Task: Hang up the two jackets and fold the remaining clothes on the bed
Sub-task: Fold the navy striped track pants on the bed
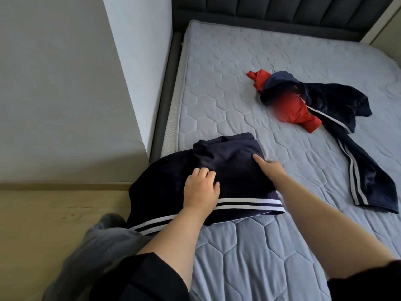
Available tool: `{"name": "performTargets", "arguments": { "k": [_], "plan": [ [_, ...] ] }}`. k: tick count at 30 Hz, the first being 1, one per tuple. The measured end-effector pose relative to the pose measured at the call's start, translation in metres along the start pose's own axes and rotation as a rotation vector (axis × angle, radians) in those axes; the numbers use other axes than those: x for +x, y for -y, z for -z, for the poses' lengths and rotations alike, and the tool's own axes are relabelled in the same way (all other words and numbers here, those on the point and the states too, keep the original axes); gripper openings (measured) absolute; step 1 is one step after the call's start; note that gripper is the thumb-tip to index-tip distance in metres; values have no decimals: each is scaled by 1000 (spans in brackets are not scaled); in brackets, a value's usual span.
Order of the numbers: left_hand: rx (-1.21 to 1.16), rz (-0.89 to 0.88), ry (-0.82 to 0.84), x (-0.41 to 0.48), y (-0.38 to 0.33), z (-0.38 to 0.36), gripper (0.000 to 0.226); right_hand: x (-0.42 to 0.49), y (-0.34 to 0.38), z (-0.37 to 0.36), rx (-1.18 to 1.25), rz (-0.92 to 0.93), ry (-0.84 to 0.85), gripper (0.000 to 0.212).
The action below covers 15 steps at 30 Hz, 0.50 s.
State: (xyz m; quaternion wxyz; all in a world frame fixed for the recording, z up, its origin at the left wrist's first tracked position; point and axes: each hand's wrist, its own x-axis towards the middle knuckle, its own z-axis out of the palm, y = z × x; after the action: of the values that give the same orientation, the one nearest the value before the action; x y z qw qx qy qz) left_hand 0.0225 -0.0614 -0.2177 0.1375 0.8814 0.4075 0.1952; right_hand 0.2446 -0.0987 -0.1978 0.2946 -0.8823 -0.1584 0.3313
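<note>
A navy garment with white stripes (234, 161) lies partly folded at the near left corner of the bed (282, 246), one end hanging over the edge. My left hand (200, 190) rests on its middle with fingers curled into the cloth. My right hand (269, 168) presses its right edge with the index finger stretched out. Further right on the mattress lies a crumpled red garment (297, 109), tangled with a navy garment with white side stripes (360, 170).
A dark padded headboard (282, 9) runs along the back, and a dark bed frame rail (165, 101) along the left side. A white wall (65, 83) and light wooden floor (43, 213) lie to the left. My grey trouser leg (97, 242) stands by the bed.
</note>
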Motion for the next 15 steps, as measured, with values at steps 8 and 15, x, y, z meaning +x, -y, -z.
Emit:
{"name": "performTargets", "arguments": {
  "k": [8,15],
  "plan": [
    [-33,192,572,6,1,-18,65,-9,1,24,109,-37,328,61],
    [13,65,481,29,-53,-5,52,-28,43,78,-145,188,-125,34]
  ]
}}
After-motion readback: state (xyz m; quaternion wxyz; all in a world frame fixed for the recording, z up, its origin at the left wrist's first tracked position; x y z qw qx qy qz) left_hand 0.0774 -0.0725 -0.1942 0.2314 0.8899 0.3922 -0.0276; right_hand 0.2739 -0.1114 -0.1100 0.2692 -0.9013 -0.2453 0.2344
